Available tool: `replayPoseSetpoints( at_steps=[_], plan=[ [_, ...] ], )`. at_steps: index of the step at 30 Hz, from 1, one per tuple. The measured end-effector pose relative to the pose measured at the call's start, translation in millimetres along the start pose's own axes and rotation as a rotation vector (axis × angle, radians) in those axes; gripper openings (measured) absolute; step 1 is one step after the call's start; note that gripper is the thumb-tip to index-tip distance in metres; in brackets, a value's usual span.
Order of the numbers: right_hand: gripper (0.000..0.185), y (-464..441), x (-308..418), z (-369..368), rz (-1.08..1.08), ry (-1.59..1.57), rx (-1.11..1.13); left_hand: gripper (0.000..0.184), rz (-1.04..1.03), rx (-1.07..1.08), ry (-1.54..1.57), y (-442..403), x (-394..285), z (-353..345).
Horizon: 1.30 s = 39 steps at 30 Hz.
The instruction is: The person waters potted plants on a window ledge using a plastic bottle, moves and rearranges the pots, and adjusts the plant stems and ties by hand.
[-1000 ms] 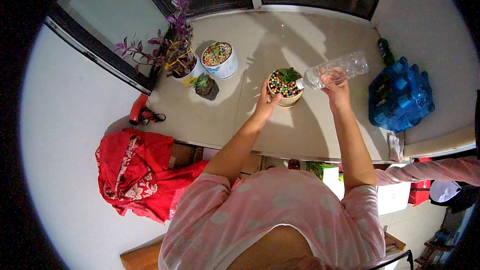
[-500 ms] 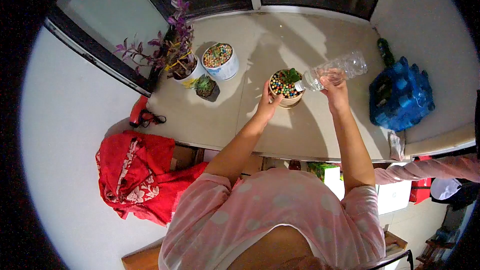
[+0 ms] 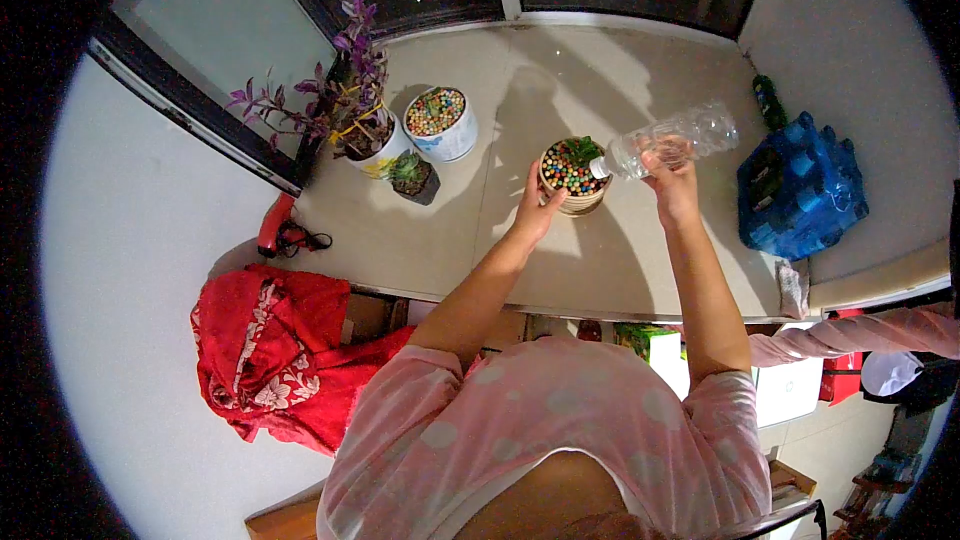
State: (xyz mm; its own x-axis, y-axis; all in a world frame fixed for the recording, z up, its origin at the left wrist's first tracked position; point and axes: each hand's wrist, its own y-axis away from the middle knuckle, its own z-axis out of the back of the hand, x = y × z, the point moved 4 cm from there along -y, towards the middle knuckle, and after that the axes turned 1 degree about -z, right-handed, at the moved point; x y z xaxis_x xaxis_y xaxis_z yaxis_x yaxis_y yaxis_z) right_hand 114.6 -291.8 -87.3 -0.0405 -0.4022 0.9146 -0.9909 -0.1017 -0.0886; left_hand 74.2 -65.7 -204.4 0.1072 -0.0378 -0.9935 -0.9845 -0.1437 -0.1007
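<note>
A ridged, light-coloured flower pot (image 3: pixel 580 205) stands on the pale tiled ledge, filled with colourful beads (image 3: pixel 567 177) around a small green plant (image 3: pixel 580 150). My left hand (image 3: pixel 537 206) is wrapped round the pot's left side, thumb near the rim. In my right hand (image 3: pixel 672 180) is a clear plastic bottle (image 3: pixel 640 152), tilted almost level. Its white-capped mouth (image 3: pixel 600 168) points left and sits over the pot's right rim. Whether water comes out cannot be made out.
Left on the ledge (image 3: pixel 480 240) stand a purple-leaved plant (image 3: pixel 365 60), a white pot of beads (image 3: pixel 445 135) and a small succulent (image 3: pixel 410 175). A red hair dryer (image 3: pixel 275 225) lies near red cloth (image 3: pixel 270 350). At right sits a blue-wrapped bottle pack (image 3: pixel 805 190) by a green bottle (image 3: pixel 769 100).
The bottle has shifted very slightly, its mouth staying at the pot's right rim. My left hand keeps its place on the pot.
</note>
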Motion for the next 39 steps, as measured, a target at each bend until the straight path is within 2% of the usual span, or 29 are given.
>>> replayPoseSetpoints(
  at_steps=[5,11,14,21,32,38,39],
  plan=[
    [0.044,-2.8,6.0,6.3,0.043,-0.007,-0.072,0.083,0.042,0.033,0.05,-0.1,-2.0,-1.6],
    [0.044,-4.7,8.4,18.8,0.067,-0.02,-0.114,0.08,-0.047,0.009,0.106,-1.8,1.6,-2.1],
    [0.046,-2.4,13.5,16.6,0.081,-0.042,-0.115,0.079,0.018,0.008,0.019,4.7,-18.6,-4.0],
    [0.046,-2.3,9.8,11.4,0.083,-0.023,-0.14,0.08,-0.005,0.024,0.053,2.5,-11.0,-3.0],
    [0.048,-2.4,5.9,-10.2,0.053,-0.013,-0.062,0.085,0.058,0.017,0.062,1.8,-4.8,-1.5],
    [0.047,-3.5,2.8,5.1,-0.019,0.02,-0.069,0.075,-0.132,-0.122,-0.353,-3.9,-5.7,8.4],
    [0.047,-4.6,0.0,8.0,-0.052,0.006,-0.063,0.072,-0.171,-0.131,-0.425,1.1,-33.6,4.7]
  ],
)
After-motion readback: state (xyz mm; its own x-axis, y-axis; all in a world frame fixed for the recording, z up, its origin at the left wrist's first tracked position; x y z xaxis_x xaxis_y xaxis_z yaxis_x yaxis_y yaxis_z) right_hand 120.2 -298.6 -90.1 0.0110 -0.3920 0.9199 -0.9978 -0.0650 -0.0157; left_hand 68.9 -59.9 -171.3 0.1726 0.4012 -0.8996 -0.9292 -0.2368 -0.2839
